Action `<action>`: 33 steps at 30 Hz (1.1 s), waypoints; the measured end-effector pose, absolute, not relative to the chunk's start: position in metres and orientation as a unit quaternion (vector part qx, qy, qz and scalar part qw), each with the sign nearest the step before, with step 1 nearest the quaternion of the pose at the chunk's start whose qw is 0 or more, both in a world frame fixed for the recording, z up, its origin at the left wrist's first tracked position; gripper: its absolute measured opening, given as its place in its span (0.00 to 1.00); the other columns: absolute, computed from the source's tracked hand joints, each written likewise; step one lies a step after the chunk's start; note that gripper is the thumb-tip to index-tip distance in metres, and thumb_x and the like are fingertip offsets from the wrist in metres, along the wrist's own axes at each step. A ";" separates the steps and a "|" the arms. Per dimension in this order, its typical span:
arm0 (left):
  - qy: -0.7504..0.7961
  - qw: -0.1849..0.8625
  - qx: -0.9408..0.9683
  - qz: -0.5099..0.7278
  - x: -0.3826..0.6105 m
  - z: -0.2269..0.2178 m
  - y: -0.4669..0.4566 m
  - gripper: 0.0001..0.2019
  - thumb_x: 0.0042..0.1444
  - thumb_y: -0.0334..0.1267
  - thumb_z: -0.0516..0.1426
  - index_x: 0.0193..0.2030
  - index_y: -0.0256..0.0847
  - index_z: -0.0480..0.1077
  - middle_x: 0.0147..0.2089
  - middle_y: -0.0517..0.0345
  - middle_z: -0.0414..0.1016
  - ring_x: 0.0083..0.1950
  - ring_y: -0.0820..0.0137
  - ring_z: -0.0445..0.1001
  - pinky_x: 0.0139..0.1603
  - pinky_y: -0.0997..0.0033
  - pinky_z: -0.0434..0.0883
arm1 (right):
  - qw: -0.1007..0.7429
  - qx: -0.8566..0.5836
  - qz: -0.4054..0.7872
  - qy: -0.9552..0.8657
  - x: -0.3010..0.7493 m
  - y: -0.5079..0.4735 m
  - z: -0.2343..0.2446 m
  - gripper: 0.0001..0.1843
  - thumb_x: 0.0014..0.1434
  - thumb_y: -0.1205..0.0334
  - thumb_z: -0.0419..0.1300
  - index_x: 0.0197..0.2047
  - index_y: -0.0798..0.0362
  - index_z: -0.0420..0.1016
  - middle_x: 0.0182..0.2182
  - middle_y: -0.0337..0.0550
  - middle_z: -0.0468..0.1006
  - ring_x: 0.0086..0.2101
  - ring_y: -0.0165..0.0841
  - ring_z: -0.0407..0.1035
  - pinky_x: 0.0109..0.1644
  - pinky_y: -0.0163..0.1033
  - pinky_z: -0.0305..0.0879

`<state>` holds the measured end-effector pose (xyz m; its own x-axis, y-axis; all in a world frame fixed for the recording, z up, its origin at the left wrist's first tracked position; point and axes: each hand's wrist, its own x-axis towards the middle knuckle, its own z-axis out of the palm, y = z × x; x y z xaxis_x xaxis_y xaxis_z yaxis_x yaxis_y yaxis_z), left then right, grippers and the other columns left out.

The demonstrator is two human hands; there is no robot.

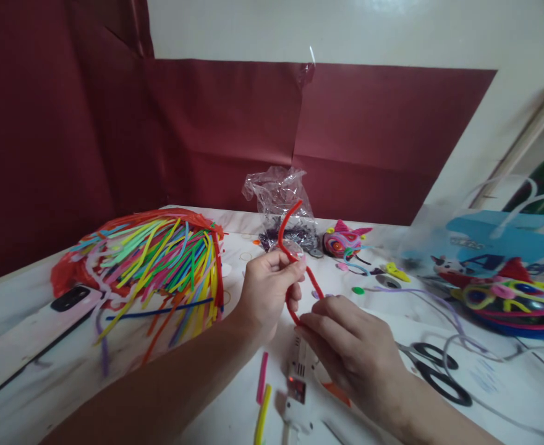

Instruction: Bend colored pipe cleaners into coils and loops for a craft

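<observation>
A red pipe cleaner [282, 227] is bent between my two hands over the middle of the table. My left hand [269, 287] pinches it partway along, and one free end curves up above the fingers. Lower and to the right, my right hand [355, 346] has its fingers closed on the bent lower part. Below the hands lies a white device [296, 383] with a small red light, partly hidden by my right hand. Short pink [262, 378] and yellow [263, 415] pieces of pipe cleaner lie just left of it.
At left are a heap of coloured pipe cleaners [161, 259] in red wrapping and a phone [35, 340]. A clear plastic bag [279, 198] and a pink decorated figure [344, 240] stand behind. Scissors [439, 371], a cable and another decorated figure [513, 303] are at right.
</observation>
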<state>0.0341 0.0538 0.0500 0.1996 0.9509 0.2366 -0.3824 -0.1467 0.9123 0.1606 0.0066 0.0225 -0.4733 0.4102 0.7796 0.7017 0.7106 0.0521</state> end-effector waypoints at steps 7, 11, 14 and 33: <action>0.298 0.602 0.502 0.545 0.036 0.049 0.051 0.08 0.47 0.33 0.56 0.20 0.37 0.63 0.13 0.66 0.61 0.13 0.81 0.56 0.12 0.82 0.55 | 0.413 -0.333 -0.211 -0.821 0.160 0.007 0.017 0.08 0.59 0.70 0.51 0.29 0.57 0.68 0.19 0.41 0.67 0.20 0.29 0.60 0.22 0.32 0.54; 0.316 0.614 0.508 0.514 0.038 0.049 0.047 0.08 0.47 0.33 0.56 0.20 0.37 0.63 0.12 0.67 0.60 0.11 0.82 0.54 0.11 0.82 0.52 | 0.411 -0.330 -0.196 -0.827 0.157 0.008 0.015 0.08 0.59 0.70 0.51 0.29 0.55 0.66 0.18 0.38 0.66 0.19 0.27 0.59 0.22 0.31 0.53; 0.323 0.625 0.505 0.501 0.039 0.050 0.046 0.09 0.47 0.33 0.56 0.20 0.37 0.62 0.10 0.69 0.56 0.11 0.84 0.51 0.10 0.84 0.47 | 0.395 -0.327 -0.190 -0.837 0.156 0.007 0.015 0.10 0.59 0.71 0.50 0.27 0.54 0.66 0.16 0.37 0.65 0.18 0.28 0.57 0.21 0.32 0.53; 0.323 0.599 0.523 0.514 0.036 0.055 0.046 0.08 0.45 0.32 0.57 0.19 0.35 0.64 0.15 0.68 0.57 0.14 0.86 0.46 0.15 0.78 0.43 | 0.423 -0.492 0.412 -0.640 0.163 0.015 0.037 0.17 0.48 0.53 0.58 0.17 0.53 0.60 0.14 0.33 0.59 0.18 0.25 0.52 0.22 0.32 0.49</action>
<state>0.0356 0.0462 0.0552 0.2626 0.9530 0.1514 -0.2786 -0.0753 0.9574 0.1625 0.0153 0.0373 -0.1586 0.9780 0.1356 0.2818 0.1765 -0.9431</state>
